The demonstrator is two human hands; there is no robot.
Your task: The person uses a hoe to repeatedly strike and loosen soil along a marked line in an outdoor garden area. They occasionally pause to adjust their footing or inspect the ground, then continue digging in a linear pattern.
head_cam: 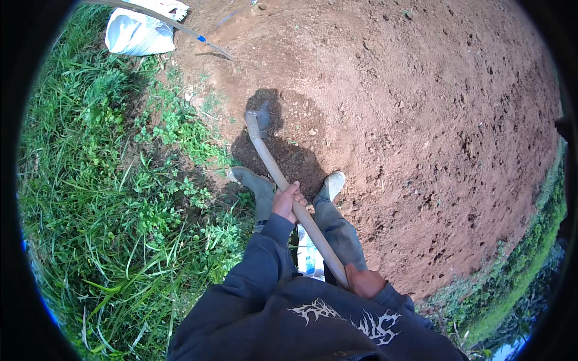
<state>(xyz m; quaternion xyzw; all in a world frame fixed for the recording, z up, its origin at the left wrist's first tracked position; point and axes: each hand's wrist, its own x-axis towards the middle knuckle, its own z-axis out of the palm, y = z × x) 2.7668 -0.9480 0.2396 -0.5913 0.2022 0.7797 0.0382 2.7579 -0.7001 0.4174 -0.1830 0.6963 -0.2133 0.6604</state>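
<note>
A long wooden handle of a digging tool, probably a hoe, runs slanting from my waist to the soil. My left hand is closed around its middle, between my knees. Lower down, near my belly, my right hand grips the rear end of the handle. At the far end, the grey metal blade rests at the reddish soil, within my shadow, and is partly hard to make out. My rubber boots stand apart on both sides of the handle, the left boot by the weeds and the right boot on soil.
Bare brown soil spreads ahead and right. Grass and weeds cover the left. A white woven sack lies at the upper left, with a curved pole bearing blue tape in front. Something white and blue shows between my legs.
</note>
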